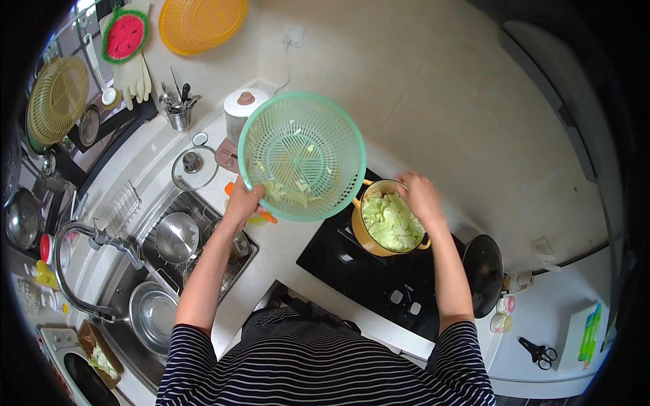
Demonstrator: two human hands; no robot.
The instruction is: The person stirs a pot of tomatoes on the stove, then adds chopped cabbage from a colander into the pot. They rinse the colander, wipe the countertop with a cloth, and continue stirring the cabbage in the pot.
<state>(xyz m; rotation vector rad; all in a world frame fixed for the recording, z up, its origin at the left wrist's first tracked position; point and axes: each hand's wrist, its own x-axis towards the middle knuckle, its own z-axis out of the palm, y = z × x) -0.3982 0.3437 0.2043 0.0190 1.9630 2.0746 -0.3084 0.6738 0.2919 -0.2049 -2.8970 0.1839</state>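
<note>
My left hand (244, 200) grips the lower left rim of a mint-green plastic colander (350, 152), tilted so its inside faces me. A few shreds of cabbage (292, 193) cling low inside it. To its right, a yellow two-handled pot (361, 228) stands on the black cooktop, heaped with torn cabbage leaves (391, 221). My right hand (419, 195) is over the pot's upper right rim, its fingers bent towards the leaves; whether they hold anything is hidden. An orange-handled tool (267, 217) lies partly hidden beneath my left hand.
The black cooktop (355, 274) lies before me, with a dark lid (482, 276) upright at its right. Left are a glass lid (194, 169), a dish rack with a metal strainer (176, 237), and a sink holding a metal bowl (155, 314). Black scissors (538, 352) lie far right.
</note>
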